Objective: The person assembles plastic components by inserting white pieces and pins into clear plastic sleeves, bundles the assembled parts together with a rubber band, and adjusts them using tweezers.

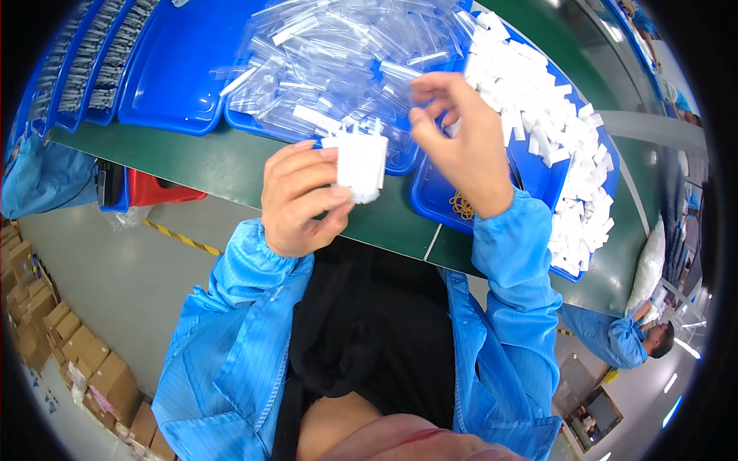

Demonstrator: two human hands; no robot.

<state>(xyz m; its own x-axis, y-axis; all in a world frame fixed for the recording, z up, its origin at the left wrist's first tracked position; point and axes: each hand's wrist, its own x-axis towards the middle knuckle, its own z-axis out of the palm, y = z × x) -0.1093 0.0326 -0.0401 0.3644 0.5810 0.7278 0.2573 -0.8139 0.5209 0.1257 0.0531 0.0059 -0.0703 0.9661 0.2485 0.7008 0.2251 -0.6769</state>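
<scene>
My left hand [300, 192] is closed round a white plug adapter [361, 165], held over the table's near edge. Short prongs stick up from its top. To its right, my right hand [465, 131] is raised with the fingers loosely bent and the thumb apart from them; I see nothing between the fingertips. Beyond both hands a heap of clear plastic sleeves [330, 58] covers a blue tray. Below my right hand is a small blue tray [434, 188] with yellowish rubber bands [462, 206] and a dark thin tool [515, 170], partly hidden by the wrist.
White small tube-like pieces [569, 146] overfill a blue tray on the right. A blue tray [173, 73] and racks of metallic parts [115, 54] stand at the far left of the green table [184, 161]. Cardboard boxes [84, 346] line the floor. Another person [623, 338] works at the right.
</scene>
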